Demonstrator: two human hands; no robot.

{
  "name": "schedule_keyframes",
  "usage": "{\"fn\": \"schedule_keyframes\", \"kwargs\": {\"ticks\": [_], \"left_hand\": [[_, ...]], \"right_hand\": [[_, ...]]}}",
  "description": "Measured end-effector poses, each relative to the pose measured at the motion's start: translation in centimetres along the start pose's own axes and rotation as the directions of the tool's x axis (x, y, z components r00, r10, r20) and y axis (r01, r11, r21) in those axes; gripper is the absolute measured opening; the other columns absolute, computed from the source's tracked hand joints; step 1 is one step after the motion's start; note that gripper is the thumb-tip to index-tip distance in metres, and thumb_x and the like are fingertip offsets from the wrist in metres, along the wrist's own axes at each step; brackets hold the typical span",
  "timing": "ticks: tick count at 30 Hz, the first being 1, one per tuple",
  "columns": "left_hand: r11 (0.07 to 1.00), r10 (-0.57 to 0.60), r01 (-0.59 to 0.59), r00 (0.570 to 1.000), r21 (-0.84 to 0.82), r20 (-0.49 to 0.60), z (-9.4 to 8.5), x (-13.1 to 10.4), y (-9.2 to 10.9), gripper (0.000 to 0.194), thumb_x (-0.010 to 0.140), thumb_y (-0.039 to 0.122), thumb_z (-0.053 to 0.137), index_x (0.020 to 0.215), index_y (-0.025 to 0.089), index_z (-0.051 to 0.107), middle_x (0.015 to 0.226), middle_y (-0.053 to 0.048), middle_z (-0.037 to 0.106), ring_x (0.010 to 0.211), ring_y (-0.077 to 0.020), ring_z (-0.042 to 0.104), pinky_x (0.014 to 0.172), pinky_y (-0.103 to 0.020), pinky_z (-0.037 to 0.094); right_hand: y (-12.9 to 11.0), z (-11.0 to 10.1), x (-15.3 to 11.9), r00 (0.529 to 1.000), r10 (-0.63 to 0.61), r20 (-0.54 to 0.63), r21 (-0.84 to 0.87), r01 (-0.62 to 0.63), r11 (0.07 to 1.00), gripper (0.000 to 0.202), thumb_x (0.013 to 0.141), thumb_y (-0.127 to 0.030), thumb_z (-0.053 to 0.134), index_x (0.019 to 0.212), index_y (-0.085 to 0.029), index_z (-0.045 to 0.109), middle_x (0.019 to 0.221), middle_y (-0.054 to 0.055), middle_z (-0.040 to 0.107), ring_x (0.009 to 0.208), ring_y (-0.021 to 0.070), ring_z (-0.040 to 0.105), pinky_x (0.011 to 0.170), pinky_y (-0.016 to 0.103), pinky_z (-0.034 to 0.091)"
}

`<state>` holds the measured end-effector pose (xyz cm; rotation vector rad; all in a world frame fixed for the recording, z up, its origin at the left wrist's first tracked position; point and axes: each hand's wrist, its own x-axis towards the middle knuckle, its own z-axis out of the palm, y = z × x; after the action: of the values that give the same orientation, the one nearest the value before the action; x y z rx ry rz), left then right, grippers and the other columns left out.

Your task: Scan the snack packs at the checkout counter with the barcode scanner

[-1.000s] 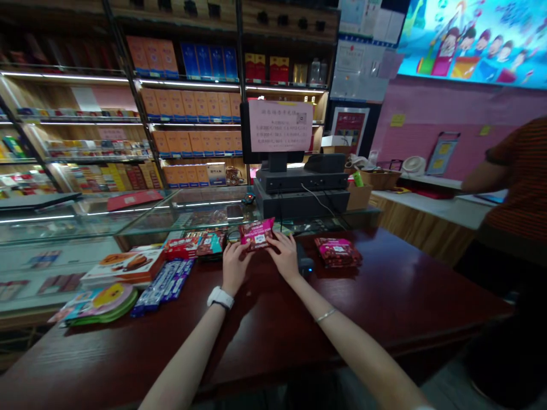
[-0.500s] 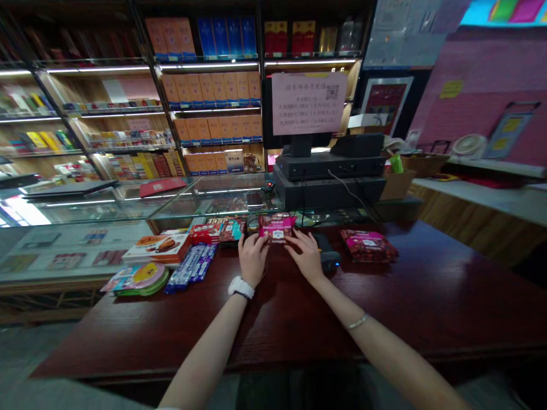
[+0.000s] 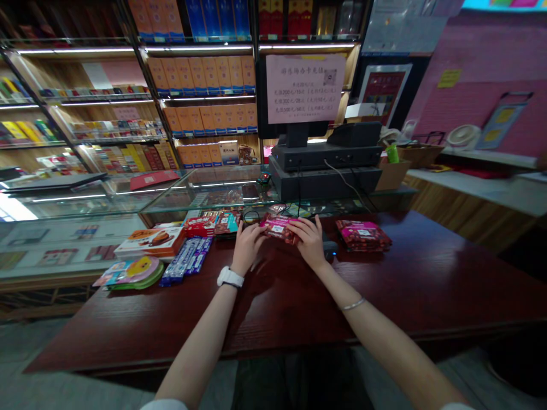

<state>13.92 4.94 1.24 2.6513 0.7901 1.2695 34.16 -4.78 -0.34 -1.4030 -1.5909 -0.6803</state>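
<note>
Pinching 1 pink-brown pkt [image 3: 277, 227] by opp. ends btwn L hand [image 3: 247, 248] and R hand [image 3: 313, 246], equally near each, w/ long axis roughly L-R, at far side of table [image 3: 294, 307], left of stacked pkts [image 3: 364, 236].

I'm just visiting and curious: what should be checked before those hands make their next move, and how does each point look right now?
1. Packet held at both ends: ok; the left hand is at one end of the pink-and-brown packet, the right hand at the other.
2. Printed side visible: ok; its white label shows.
3. Right hand clear of the similar packets: ok; there is a gap.
4. Left hand clear of the blue wrapped bars: ok; they lie apart.
5. Packet lifted off the table: cannot tell.
6. Wrapper sealed: cannot tell.
</note>
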Motion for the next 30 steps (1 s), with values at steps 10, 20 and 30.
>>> {"fn": "schedule_keyframes", "kwargs": {"ticks": [10,20,30], "left_hand": [[0.968,0.232,-0.227,0.972,0.107,-0.038,-0.6,0.0,1.7,0.028,0.09,0.021,0.058,0.116,0.028,0.066,0.117,-0.004,0.067,0.114,-0.0206,0.058,0.119,-0.051,0.026],[0.998,0.058,-0.059,0.997,-0.014,-0.046,-0.7,0.1,0.7,0.029,0.086,0.009,0.055,0.103,0.027,0.071,0.102,-0.001,0.074,0.102,-0.0199,0.064,0.119,-0.055,0.021],[0.932,-0.128,0.129,0.991,-0.339,0.025,-0.3,0.8,-2.3,0.026,0.075,0.007,0.059,0.09,0.022,0.073,0.103,-0.005,0.074,0.103,-0.0217,0.066,0.103,-0.045,0.046]], "right_hand": [[-1.7,0.3,-0.1,0.991,-0.13,0.023,-0.123,0.131,0.984,0.022,0.09,-0.022,0.06,0.108,-0.026,0.072,0.086,0.002,0.071,0.097,0.0215,0.06,0.119,0.054,0.024],[-2.4,1.4,-0.5,0.996,-0.057,0.062,0.042,0.055,0.998,0.03,0.088,-0.021,0.06,0.117,-0.025,0.066,0.103,0.005,0.069,0.102,0.0226,0.061,0.115,0.056,0.033],[-2.2,1.8,-1.0,1.0,0.009,0.021,0.124,-0.012,0.992,0.017,0.086,-0.018,0.059,0.096,-0.025,0.071,0.088,0.002,0.069,0.093,0.0201,0.064,0.11,0.053,0.039]]}}
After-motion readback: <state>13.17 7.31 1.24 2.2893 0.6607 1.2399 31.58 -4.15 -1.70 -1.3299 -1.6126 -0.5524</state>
